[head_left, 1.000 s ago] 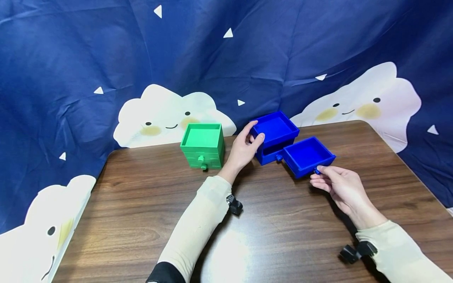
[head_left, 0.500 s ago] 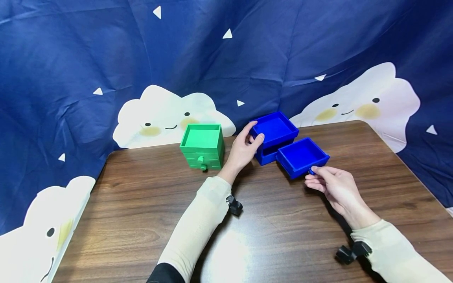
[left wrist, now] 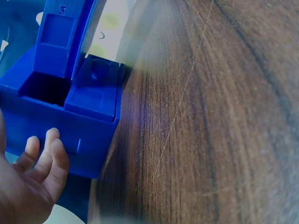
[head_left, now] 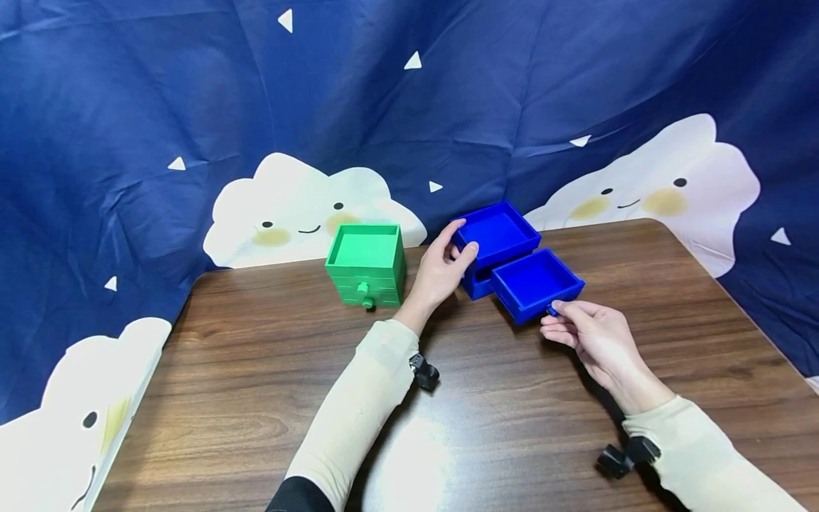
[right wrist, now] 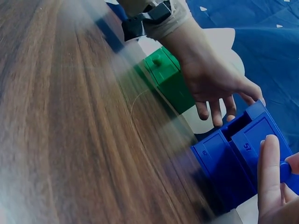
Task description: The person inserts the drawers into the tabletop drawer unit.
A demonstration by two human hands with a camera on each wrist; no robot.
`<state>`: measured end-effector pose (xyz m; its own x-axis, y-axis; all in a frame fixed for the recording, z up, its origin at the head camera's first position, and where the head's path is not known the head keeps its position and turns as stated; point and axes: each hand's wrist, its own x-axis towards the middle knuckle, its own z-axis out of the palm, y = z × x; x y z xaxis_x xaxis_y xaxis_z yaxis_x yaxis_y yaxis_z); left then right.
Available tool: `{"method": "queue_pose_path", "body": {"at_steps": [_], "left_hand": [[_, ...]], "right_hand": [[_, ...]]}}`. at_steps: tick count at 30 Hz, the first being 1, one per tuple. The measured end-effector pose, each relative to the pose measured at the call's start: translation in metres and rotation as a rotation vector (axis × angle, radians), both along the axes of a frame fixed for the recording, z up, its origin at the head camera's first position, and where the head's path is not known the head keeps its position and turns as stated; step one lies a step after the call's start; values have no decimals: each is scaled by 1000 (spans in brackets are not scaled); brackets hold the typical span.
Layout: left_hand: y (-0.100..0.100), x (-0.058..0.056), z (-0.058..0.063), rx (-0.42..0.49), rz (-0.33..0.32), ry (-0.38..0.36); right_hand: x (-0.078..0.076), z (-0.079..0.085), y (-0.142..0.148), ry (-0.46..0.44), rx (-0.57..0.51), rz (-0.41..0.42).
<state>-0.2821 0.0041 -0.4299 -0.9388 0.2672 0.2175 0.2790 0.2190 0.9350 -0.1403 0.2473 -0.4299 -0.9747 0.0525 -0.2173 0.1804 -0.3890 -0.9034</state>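
A small blue drawer cabinet [head_left: 497,233] with a tray-like top stands near the back of the table. My left hand [head_left: 441,269] holds it by its left side, fingertips against the side wall and thumb at the front rim. A blue drawer [head_left: 536,280] hangs before the cabinet's upper opening [left wrist: 46,88], its back end overlapping the front. Its round knob [right wrist: 285,171] is pinched between the thumb and forefinger of my right hand [head_left: 601,340]. Below that opening, a lower drawer [left wrist: 93,91] sits in its slot. The pulled drawer looks bare inside.
To the left stands a green drawer cabinet [head_left: 366,264] with two knobs in front, its drawers in place. The wooden table [head_left: 269,384] ends at the back near a dark blue cloth [head_left: 358,85] printed with clouds.
My right hand has brought the blue drawer left, in front of the cabinet's upper opening. The lower drawer's knob is now covered in the head view. My left hand has stayed still.
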Motion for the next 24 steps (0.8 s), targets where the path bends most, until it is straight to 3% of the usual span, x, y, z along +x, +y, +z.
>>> {"method": "queue_pose_path", "body": {"at_steps": [24], "left_hand": [[0, 0, 0, 8, 1, -3]], "right_hand": [[-3, -2, -19, -5, 30, -6]]}}
